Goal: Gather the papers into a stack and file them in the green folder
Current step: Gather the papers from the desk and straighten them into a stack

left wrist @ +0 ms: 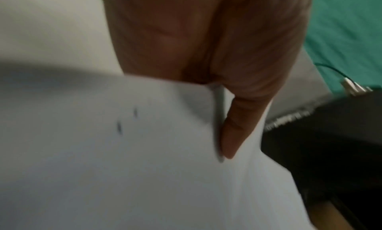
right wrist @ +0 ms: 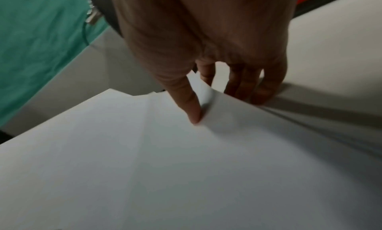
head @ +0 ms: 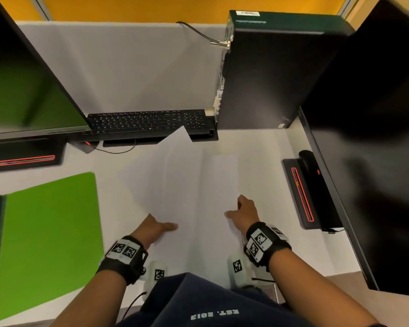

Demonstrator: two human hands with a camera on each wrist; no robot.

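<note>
Both hands pinch loose white papers (head: 187, 185) between them on the counter (head: 265, 147), left hand (head: 155, 228) and right hand (head: 244, 212) thumbs on top, green folder (head: 50, 232) left of the left hand; uneven sheets could slip or crease.
</note>
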